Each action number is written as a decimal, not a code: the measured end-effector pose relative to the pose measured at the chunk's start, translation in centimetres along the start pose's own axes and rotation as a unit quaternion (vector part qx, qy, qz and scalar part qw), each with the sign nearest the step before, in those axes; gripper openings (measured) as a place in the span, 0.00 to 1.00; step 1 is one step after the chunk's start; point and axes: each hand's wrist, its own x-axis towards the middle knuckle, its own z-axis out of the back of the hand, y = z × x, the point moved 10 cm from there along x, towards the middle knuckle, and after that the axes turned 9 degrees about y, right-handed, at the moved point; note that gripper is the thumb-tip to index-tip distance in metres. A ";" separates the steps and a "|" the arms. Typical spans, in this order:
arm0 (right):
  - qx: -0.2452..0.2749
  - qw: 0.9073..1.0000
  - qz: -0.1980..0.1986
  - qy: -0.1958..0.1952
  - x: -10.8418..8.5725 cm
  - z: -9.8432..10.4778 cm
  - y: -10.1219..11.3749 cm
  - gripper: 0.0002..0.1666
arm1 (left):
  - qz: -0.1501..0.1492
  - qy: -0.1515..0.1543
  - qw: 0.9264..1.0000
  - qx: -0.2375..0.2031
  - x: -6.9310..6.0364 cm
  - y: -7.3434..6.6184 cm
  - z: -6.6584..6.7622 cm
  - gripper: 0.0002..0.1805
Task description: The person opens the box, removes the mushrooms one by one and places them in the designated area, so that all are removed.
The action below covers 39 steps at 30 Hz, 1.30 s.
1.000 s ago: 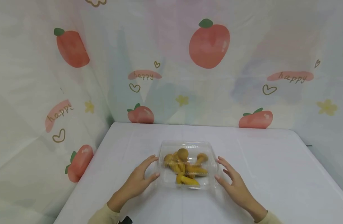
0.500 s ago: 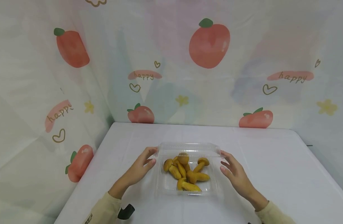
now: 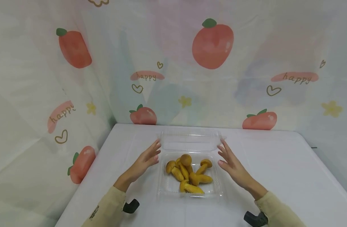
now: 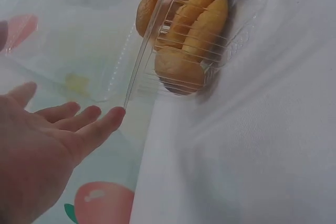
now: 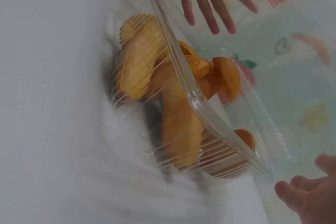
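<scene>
Lid (image 3: 190, 143) now lies folded back behind the tray (image 3: 168, 186), leaving mushrooms (image 3: 184, 171) inside reachable. Left hand (image 3: 142, 163) and right hand (image 3: 235, 165), fingers extended, gripping nothing, flank the tray's far end.

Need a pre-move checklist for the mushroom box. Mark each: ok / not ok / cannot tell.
1. Lid open, lying behind the tray: ok.
2. Tray resting on the table: ok.
3. Visible mushrooms all inside tray: ok.
4. Left hand holding nothing: ok.
5. Right hand holding nothing: ok.
6. Both hands clear of lid: cannot tell; fingertips overlap its edges in the head view.
</scene>
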 end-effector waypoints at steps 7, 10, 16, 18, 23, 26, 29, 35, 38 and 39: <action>0.032 0.999 -0.037 0.009 0.8 0.5 -1.2 0.41 | 0.012 0.006 0.999 -0.029 1.2 0.5 0.4 0.37; 0.055 0.997 -0.051 0.014 1.3 0.6 -1.8 0.40 | 0.030 0.002 0.998 -0.049 1.8 1.1 0.7 0.36; 0.126 0.986 -0.102 0.032 1.7 0.4 -2.9 0.42 | 0.079 0.008 0.990 -0.114 3.1 2.7 0.4 0.37; 0.129 0.984 -0.123 0.028 1.9 0.5 -3.2 0.43 | 0.087 0.002 0.988 -0.128 3.4 2.8 0.3 0.37; 0.130 0.980 -0.148 0.015 2.3 1.0 -3.5 0.43 | 0.093 -0.014 0.987 -0.134 3.8 2.3 0.6 0.36; 0.137 0.979 -0.151 0.014 2.4 1.0 -3.8 0.42 | 0.101 -0.015 0.986 -0.132 4.0 2.7 0.8 0.36; 0.145 0.977 -0.157 0.018 2.4 1.0 -4.3 0.40 | 0.109 -0.015 0.985 -0.136 4.2 3.3 0.8 0.35; 0.169 0.972 -0.160 0.040 2.5 0.4 -5.0 0.37 | 0.117 -0.007 0.981 -0.155 4.4 3.8 0.4 0.35; 0.191 0.967 -0.162 0.047 2.6 0.2 -5.3 0.36 | 0.128 -0.012 0.980 -0.151 4.3 4.1 0.4 0.35; 0.201 0.964 -0.167 0.048 2.6 0.1 -5.5 0.36 | 0.132 -0.015 0.980 -0.148 4.3 4.3 0.4 0.36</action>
